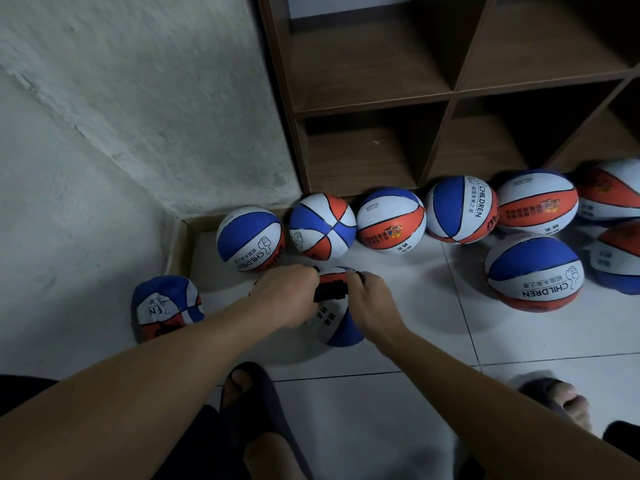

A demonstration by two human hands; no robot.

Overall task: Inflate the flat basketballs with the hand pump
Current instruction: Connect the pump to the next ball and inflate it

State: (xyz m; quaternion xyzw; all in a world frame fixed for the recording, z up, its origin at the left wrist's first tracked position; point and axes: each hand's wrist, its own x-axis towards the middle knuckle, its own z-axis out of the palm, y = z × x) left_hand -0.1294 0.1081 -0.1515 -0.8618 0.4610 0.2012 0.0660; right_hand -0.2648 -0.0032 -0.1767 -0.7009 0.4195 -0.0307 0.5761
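Observation:
A red, white and blue basketball (334, 323) sits on the floor under both my hands. A black pump handle (330, 292) stands over it. My left hand (287, 294) grips the handle's left end and my right hand (369, 303) grips its right end. The pump's barrel and needle are hidden behind my hands. A crumpled flat basketball (166, 306) lies at the left by the wall. Several round basketballs line the shelf's base, among them one (251, 239) in the cardboard tray and one (533, 271) at the right.
A brown wooden cubby shelf (446, 95) stands behind the balls. A shallow cardboard tray (180, 244) sits in the corner against the rough grey wall (121, 116). My feet in dark slippers (249, 393) stand on the white tiled floor (398, 410).

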